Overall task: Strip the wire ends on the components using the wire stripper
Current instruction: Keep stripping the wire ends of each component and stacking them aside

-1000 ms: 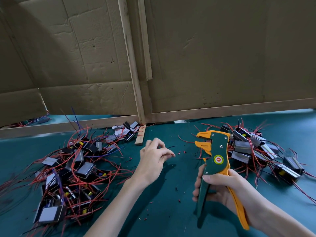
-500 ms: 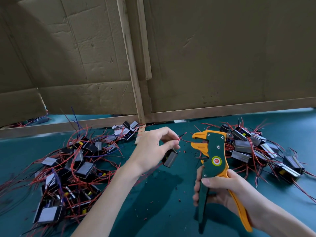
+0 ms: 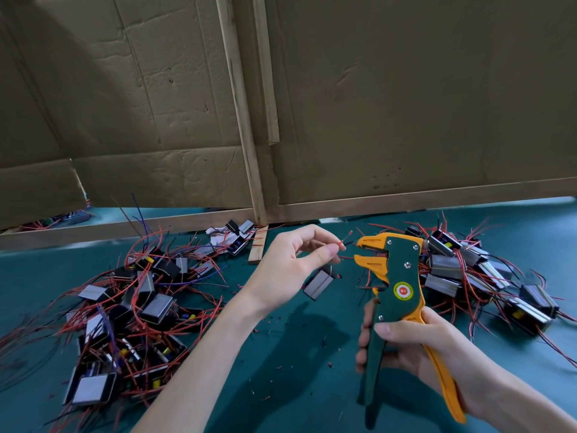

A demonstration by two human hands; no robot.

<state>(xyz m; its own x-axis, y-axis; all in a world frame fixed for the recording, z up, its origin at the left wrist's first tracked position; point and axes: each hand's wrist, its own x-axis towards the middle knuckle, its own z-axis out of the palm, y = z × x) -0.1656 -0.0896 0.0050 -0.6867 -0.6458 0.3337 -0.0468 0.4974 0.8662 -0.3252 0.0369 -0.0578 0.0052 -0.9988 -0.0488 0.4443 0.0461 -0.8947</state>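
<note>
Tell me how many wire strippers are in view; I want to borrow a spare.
1: the wire stripper, gripped in the right hand. Another could lie hidden under the left heap or right heap.

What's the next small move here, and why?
Likely ease the red wire rightward into the wire stripper. The left hand pinches the wire with its tip just short of the orange jaws, which stand open. The component dangles below that hand. The right hand already grips the handles, so a squeeze could follow.
</note>
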